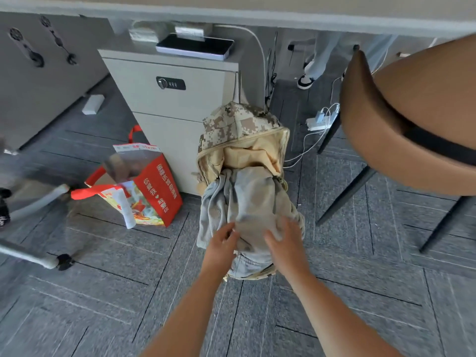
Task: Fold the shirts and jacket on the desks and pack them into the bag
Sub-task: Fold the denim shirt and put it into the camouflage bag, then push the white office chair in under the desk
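Note:
A camouflage backpack (239,122) lies open on the grey carpet, its tan lining showing. A folded grey garment (249,199) sits in its mouth, one side spilling over the left edge. My left hand (221,247) pinches the near edge of the garment. My right hand (286,243) presses flat on the cloth beside it. A bit of light denim (248,264) shows under my hands.
A red shopping bag (152,186) stands left of the backpack. Behind it is a white drawer cabinet (167,104) with a tablet (195,47) on top. A brown chair (401,130) stands at right, a power strip (319,122) with cables behind it. Office chair legs (33,202) at left.

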